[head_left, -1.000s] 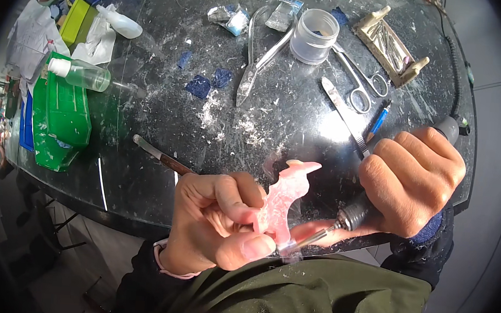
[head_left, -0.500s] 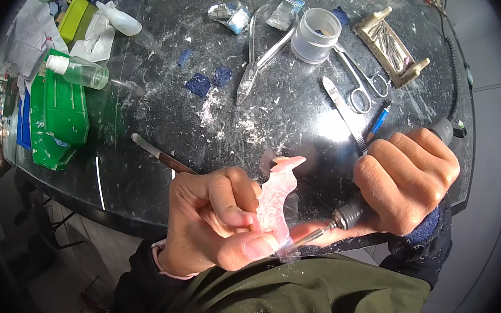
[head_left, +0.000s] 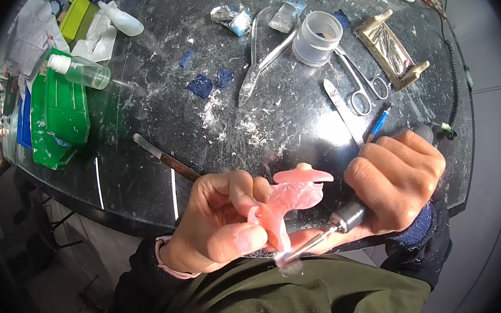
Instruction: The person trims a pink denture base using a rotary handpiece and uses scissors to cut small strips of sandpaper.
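A pink denture plate (head_left: 294,196) with a small cream tooth on top is pinched between the thumb and fingers of my left hand (head_left: 222,222), above the table's near edge. My right hand (head_left: 398,183) is wrapped round a dark rotary handpiece (head_left: 353,215). Its metal bur (head_left: 308,249) points down and left, with the blurred tip at the plate's lower edge. My right thumb reaches under the bur toward the plate. Pale dust shows around the tip. A knife with a brown wooden handle (head_left: 180,167) lies just beyond my left hand.
On the dusty dark table (head_left: 148,107) lie pliers (head_left: 264,60), scissors (head_left: 356,85), a flat metal blade (head_left: 342,111) and a blue pen (head_left: 378,124). A clear jar (head_left: 316,41) and a rack of burs (head_left: 391,47) stand farther back. Leftward are a green bin (head_left: 59,118) and a clear bottle (head_left: 86,73).
My left hand has turned the denture plate, bringing its tooth and smooth pink side into view. My right hand with the handpiece has shifted slightly left and the bur stays at the plate's lower edge.
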`<state>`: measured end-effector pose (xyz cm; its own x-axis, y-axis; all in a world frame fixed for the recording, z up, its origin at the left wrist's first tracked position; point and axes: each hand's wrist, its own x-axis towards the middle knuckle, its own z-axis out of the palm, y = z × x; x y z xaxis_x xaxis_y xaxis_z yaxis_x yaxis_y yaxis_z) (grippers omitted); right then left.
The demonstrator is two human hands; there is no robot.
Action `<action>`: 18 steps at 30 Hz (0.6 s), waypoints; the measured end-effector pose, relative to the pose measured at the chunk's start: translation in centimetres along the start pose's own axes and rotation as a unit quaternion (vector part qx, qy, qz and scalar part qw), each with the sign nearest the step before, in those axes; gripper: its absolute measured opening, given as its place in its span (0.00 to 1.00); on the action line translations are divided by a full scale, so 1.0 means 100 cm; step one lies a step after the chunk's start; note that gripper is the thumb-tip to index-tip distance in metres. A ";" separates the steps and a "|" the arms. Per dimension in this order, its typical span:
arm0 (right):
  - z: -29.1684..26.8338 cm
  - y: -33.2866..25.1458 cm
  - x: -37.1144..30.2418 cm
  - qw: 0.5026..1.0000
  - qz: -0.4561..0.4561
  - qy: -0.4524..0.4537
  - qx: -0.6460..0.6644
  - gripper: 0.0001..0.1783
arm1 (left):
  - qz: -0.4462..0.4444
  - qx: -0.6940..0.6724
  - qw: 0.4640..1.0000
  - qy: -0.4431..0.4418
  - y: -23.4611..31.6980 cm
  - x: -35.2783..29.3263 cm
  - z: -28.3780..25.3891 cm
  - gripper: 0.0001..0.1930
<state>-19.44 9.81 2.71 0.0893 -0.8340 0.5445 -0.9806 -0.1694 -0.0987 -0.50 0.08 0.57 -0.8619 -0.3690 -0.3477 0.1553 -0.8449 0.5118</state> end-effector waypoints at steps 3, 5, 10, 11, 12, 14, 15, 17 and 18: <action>-0.002 -0.001 0.002 1.000 0.011 0.010 -0.006 0.38 | -0.003 0.010 1.000 0.002 0.001 -0.002 0.001 0.12; -0.003 -0.003 0.003 0.999 0.030 -0.008 -0.015 0.38 | 0.016 0.028 0.999 0.004 0.000 -0.003 0.004 0.17; 0.000 0.000 0.000 1.000 0.002 0.013 0.015 0.45 | 0.028 0.054 0.997 -0.043 -0.003 0.000 -0.004 0.14; 0.000 -0.001 0.001 0.999 0.011 0.025 0.019 0.45 | 0.030 0.064 0.996 -0.053 -0.003 0.001 -0.005 0.13; -0.002 -0.002 0.005 0.999 0.035 0.016 0.031 0.46 | 0.030 0.065 0.996 -0.053 -0.003 0.001 -0.009 0.13; -0.003 -0.003 0.007 0.998 0.045 0.011 0.033 0.47 | 0.000 -0.032 0.992 -0.123 -0.002 0.002 -0.016 0.07; -0.004 -0.003 0.007 0.998 0.055 0.007 0.034 0.47 | 0.000 -0.030 0.992 -0.124 -0.001 0.002 -0.014 0.07; -0.007 -0.002 0.003 0.999 0.043 0.006 0.031 0.46 | -0.010 -0.046 0.994 -0.095 0.000 0.000 -0.010 0.09; -0.008 -0.002 0.001 0.999 0.028 -0.006 0.022 0.46 | -0.010 -0.044 0.994 -0.095 -0.001 0.000 -0.011 0.09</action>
<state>-19.38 10.17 3.51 0.0368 -0.8485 0.5279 -0.9753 -0.1455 -0.1660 0.04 -0.29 -0.31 -0.9398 -0.2782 -0.1986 0.1706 -0.8852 0.4329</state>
